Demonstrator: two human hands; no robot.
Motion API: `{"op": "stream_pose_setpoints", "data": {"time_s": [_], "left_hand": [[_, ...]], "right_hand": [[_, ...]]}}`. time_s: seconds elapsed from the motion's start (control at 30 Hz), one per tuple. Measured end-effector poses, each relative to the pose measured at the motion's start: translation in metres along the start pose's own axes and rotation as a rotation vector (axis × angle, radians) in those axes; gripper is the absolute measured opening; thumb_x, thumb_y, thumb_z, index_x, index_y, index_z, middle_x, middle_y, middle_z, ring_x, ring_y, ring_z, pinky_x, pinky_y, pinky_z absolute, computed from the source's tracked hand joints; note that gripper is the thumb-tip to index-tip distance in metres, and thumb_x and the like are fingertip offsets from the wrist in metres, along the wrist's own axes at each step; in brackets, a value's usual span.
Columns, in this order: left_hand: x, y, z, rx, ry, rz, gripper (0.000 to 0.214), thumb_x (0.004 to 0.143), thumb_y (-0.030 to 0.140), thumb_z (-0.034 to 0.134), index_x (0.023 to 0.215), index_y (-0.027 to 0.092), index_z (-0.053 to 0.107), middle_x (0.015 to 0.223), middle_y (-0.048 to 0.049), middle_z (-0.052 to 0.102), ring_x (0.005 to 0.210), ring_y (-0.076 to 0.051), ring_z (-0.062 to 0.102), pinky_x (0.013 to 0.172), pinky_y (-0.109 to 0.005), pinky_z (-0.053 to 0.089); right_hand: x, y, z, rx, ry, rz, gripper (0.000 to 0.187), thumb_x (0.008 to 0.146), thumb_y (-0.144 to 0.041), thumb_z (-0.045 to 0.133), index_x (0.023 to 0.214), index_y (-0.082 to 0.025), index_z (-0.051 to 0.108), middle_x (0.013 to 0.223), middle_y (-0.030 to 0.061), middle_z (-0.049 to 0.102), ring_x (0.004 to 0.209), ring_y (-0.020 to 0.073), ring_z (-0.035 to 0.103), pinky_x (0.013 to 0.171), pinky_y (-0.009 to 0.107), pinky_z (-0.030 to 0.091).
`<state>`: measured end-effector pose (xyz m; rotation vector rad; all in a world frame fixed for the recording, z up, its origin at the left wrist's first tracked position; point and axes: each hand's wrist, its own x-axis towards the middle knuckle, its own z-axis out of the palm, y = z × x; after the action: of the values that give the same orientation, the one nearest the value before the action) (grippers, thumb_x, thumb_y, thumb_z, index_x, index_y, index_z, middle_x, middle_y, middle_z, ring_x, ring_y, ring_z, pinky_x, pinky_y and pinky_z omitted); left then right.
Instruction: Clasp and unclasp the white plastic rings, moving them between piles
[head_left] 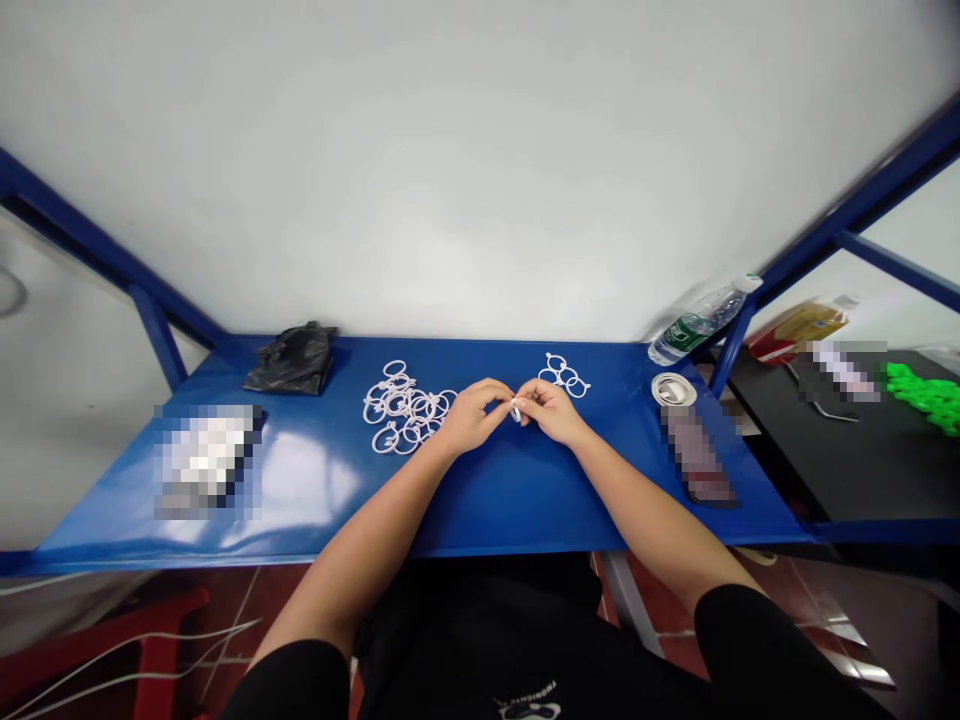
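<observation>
Both hands meet over the middle of the blue table, their fingertips pinched around one small white ring (516, 411). My left hand (475, 412) grips it from the left with thumb and forefinger. From the right, my right hand (549, 408) pinches the same ring; the fingers cover much of it. A pile of white rings with small round eyelets (409, 402) lies just left of my left hand, partly behind it. Beyond my right hand is a smaller group of similar white rings (564, 376).
On the blue table (517, 500), a black plastic bag (294, 360) and a blurred-out object (214, 455) lie left. At right are a water bottle (694, 325), a coiled white cable (673, 390) and a pixelated dark item (697, 455). Blue metal bars (157, 335) flank the table.
</observation>
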<state>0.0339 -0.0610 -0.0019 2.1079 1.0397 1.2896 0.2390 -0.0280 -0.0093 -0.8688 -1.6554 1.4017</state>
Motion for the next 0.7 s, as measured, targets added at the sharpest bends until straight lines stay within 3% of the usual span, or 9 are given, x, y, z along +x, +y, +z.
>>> {"op": "stream_pose_setpoints", "data": {"time_s": [0.17,0.27,0.33,0.43,0.53,0.63,0.7], "left_hand": [[-0.002,-0.004,0.005,0.161,0.010,0.013,0.022,0.107,0.035,0.058,0.101,0.023,0.075,0.106,-0.0082,0.077,0.100,-0.020,0.073,0.091,-0.038,0.058],[-0.003,-0.009,0.005,0.273,-0.015,0.067,0.021,0.106,0.033,0.058,0.108,0.023,0.077,0.112,-0.0088,0.077,0.105,-0.021,0.073,0.091,-0.038,0.057],[-0.002,-0.012,0.000,0.344,-0.029,0.077,0.021,0.105,0.033,0.060,0.114,0.024,0.077,0.117,-0.0092,0.077,0.108,-0.023,0.072,0.095,-0.040,0.055],[0.000,-0.018,-0.015,0.468,-0.007,-0.020,0.023,0.103,0.038,0.063,0.116,0.024,0.077,0.121,-0.0094,0.077,0.113,-0.026,0.071,0.103,-0.045,0.050],[0.001,-0.025,-0.030,0.553,0.022,-0.157,0.025,0.103,0.039,0.062,0.115,0.024,0.078,0.123,-0.0098,0.077,0.116,-0.028,0.069,0.106,-0.046,0.047],[0.002,-0.031,-0.042,0.595,0.033,-0.223,0.026,0.102,0.039,0.061,0.114,0.024,0.078,0.123,-0.0092,0.077,0.119,-0.028,0.068,0.108,-0.045,0.046],[0.002,-0.033,-0.048,0.618,0.038,-0.242,0.026,0.102,0.040,0.061,0.115,0.024,0.078,0.124,-0.0088,0.077,0.120,-0.028,0.067,0.110,-0.045,0.045]], "right_hand": [[0.001,0.003,0.003,-0.006,0.040,-0.022,0.045,0.083,-0.063,0.081,0.098,-0.023,0.071,0.073,-0.0008,0.070,0.057,0.0135,0.063,0.054,0.027,0.054],[-0.001,0.004,0.002,-0.178,0.115,-0.085,0.037,0.089,-0.058,0.075,0.102,-0.023,0.075,0.077,0.0010,0.073,0.057,0.0140,0.063,0.054,0.029,0.055],[-0.002,0.003,-0.004,-0.402,0.205,-0.185,0.028,0.094,-0.050,0.071,0.101,-0.024,0.078,0.085,0.0039,0.077,0.064,0.0161,0.067,0.065,0.033,0.059],[-0.001,-0.001,-0.017,-0.704,0.281,-0.309,0.023,0.100,-0.039,0.062,0.106,-0.026,0.081,0.107,0.0068,0.081,0.094,0.0224,0.075,0.090,0.040,0.060],[0.003,0.000,-0.031,-0.900,0.285,-0.223,0.032,0.100,-0.032,0.060,0.127,-0.029,0.076,0.125,0.0057,0.079,0.108,0.0252,0.075,0.097,0.042,0.059],[0.007,0.005,-0.039,-0.979,0.318,-0.070,0.048,0.097,-0.034,0.065,0.145,-0.030,0.065,0.121,0.0036,0.081,0.094,0.0249,0.077,0.087,0.041,0.061],[0.008,0.007,-0.041,-0.974,0.360,-0.038,0.050,0.096,-0.036,0.066,0.146,-0.031,0.064,0.114,0.0020,0.082,0.086,0.0236,0.077,0.083,0.040,0.061]]}}
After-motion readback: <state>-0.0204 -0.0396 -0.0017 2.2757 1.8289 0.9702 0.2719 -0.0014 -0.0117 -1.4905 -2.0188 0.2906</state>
